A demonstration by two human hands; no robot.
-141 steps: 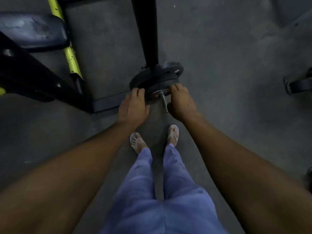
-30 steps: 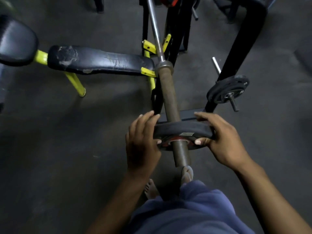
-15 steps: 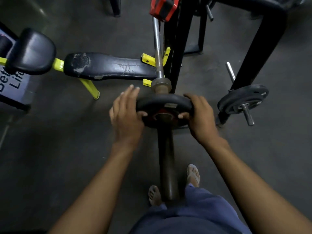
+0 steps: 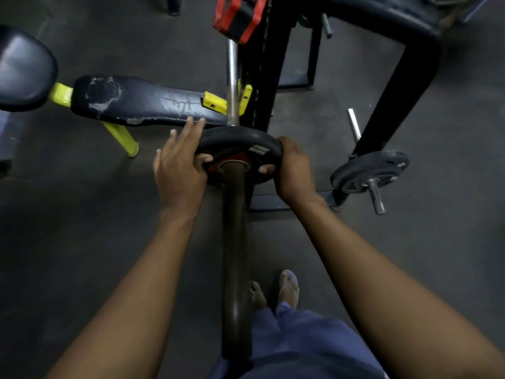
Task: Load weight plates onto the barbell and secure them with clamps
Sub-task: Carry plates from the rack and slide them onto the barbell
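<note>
Dark gym floor (image 4: 82,242) below; one barbell (image 4: 235,255) sleeve runs away from the person. Two hands, left (image 4: 177,170) and right (image 4: 293,170), hold one plate (image 4: 240,142) on it with curled fingers. Beyond lie one bench (image 4: 142,102) and a second plate (image 4: 369,168) on a rack peg.

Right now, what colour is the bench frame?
Yellow bench frame, clearest in the head view.
</note>
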